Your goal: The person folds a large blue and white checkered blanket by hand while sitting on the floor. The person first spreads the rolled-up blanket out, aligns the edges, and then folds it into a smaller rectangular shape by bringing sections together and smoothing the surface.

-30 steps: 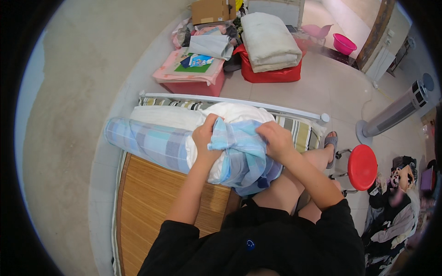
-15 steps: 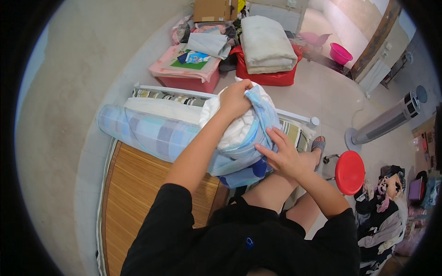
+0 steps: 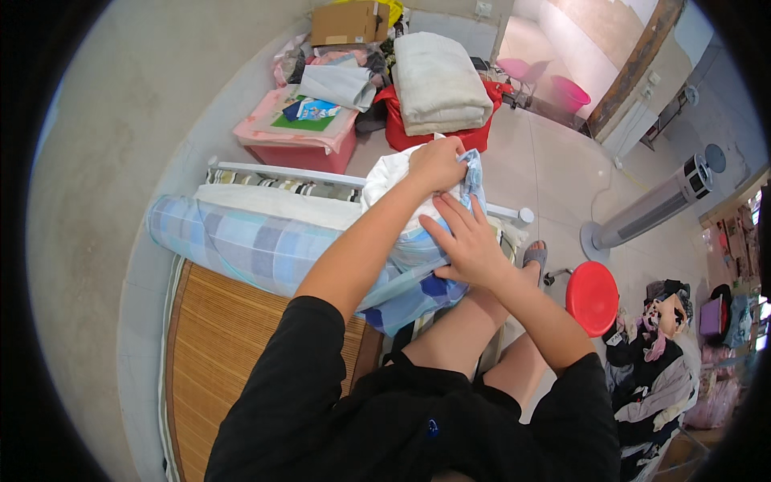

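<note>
The left hand (image 3: 434,165) is clenched on the top edge of a blue checked pillowcase (image 3: 418,265), which holds a white pillow (image 3: 385,178). Just below it, the right hand (image 3: 468,245) presses flat, fingers spread, against the case. The pillow's lower part is hidden inside.

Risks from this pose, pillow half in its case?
Left hand grips only the top edge of the blue checked pillowcase over the white pillow; the fabric could slip free. Right hand just presses the side, so the pillow might bunch or tip toward the red round stool.
</note>
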The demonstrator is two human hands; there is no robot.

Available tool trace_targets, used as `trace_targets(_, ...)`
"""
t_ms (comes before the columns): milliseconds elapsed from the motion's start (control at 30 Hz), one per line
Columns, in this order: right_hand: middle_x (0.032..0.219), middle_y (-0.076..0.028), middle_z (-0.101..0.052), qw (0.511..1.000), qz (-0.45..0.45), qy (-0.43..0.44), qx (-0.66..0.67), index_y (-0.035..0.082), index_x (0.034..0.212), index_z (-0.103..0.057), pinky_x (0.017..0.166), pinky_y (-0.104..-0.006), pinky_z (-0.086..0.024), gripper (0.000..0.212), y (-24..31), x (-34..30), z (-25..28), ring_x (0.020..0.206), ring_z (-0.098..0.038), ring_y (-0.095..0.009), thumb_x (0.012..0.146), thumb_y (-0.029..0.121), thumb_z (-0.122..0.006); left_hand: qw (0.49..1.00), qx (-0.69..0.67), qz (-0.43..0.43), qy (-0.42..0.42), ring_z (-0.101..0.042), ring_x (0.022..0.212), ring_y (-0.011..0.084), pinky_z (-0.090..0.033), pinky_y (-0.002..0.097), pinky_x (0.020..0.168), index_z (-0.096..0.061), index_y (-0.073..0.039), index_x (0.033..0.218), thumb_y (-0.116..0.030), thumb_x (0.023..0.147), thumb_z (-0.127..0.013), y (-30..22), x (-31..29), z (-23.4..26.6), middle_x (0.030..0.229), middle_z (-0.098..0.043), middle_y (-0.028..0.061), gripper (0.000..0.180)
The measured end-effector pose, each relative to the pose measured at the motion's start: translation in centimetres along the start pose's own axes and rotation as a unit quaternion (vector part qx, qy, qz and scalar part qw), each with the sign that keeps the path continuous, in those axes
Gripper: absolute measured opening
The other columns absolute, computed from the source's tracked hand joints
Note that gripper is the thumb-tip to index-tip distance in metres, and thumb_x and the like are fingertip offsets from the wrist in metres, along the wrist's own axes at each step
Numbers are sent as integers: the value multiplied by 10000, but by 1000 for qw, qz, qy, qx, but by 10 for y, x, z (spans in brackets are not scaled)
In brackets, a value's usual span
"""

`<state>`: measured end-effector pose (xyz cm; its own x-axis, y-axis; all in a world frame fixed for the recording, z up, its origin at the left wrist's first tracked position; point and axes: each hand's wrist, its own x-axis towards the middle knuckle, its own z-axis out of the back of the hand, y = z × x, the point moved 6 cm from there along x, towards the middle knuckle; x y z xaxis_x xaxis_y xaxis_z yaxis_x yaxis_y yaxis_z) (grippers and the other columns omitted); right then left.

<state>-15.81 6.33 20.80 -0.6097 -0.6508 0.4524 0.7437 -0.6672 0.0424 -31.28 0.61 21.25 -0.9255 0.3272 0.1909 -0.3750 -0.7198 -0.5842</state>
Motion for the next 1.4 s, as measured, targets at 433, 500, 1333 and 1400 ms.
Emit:
trace_targets(433, 901, -119, -611, 986, -59, -26, 153, 73, 1243, -496, 782, -423, -422, 585, -11, 80, -30, 848, -578, -309, 741, 319, -668, 874, -6, -75, -480, -494, 971, 348, -391, 430, 871, -517, 17, 1120, -82, 758, -639, 62, -240, 35, 1029, -532, 183, 395)
trace_targets(500, 931, -109, -603, 985, -55, -19, 160, 78, 1209, -545, 789, -416, -400, 510, -10, 94, -36, 880, -566, -292, 765, 303, -656, 923, -3, -51, -381, -485, 976, 376, -376, 455, 852, -478, 7, 1196, -173, 697, -702, 68, -287, -8, 1117, -497, 213, 576)
trace_targets(1333, 1098, -99, -637, 992, -95, -40, 67, 140, 1038, -682, 986, -553, -285, 380, -17, 116, -75, 1122, -541, -238, 738, 354, -589, 889, -37, 216, -403, -546, 882, 368, -450, 394, 740, -530, 3, 942, -116, 757, -670, 220, -336, -57, 964, -541, 218, 261)
trace_targets(1400, 1088, -100, -640, 993, -73, -49, 73, 136, 1018, -688, 990, -548, -295, 366, -8, 112, -67, 1110, -548, -240, 732, 345, -598, 918, 6, 143, -371, -573, 660, 386, -467, 401, 607, -590, -17, 785, -105, 760, -644, 220, -333, -26, 703, -579, 170, 107)
